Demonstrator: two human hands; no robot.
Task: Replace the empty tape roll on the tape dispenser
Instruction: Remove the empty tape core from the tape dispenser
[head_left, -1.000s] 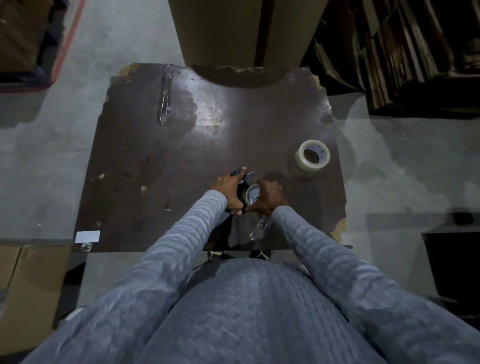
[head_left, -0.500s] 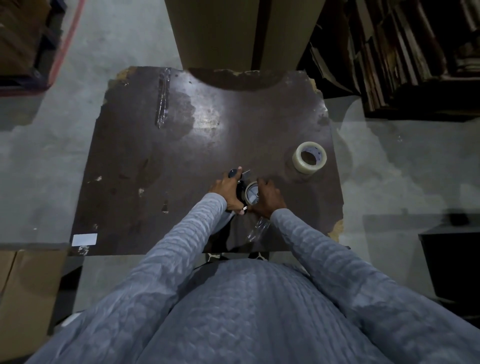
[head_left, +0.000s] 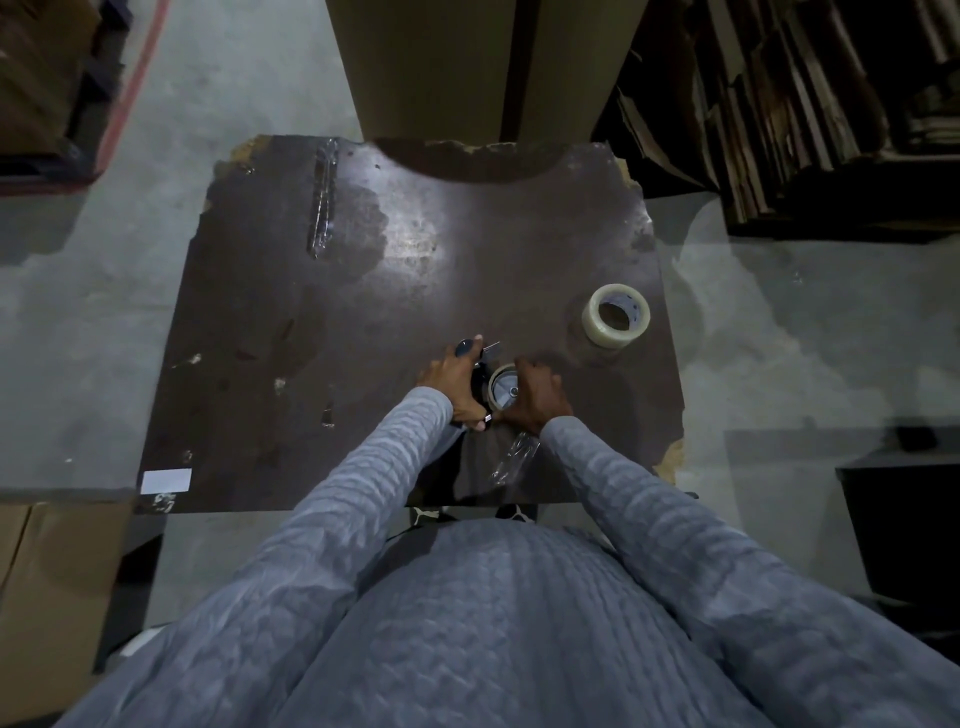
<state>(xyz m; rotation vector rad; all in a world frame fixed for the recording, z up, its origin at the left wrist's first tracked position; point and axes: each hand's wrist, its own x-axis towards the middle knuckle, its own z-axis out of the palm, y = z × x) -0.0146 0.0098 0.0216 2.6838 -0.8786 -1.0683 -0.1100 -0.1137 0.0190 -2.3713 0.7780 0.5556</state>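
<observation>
A dark tape dispenser lies on the brown table, near its front middle. My left hand is closed around the dispenser's body. On the dispenser's hub sits a thin, nearly bare tape roll, and my right hand grips that roll from the right side. A full roll of clear tape lies flat on the table's right side, apart from both hands. A crumpled strip of clear tape lies just below my right hand.
A strip of clear tape is stuck on the far left of the table, a white label at the front left corner. A tall cardboard piece stands behind the table. Stacked cardboard fills the right rear; a box sits lower left.
Both hands stay on the dispenser and the roll with only slight shifts. The view has tilted a little, so the table sits slightly lower in the frame.
</observation>
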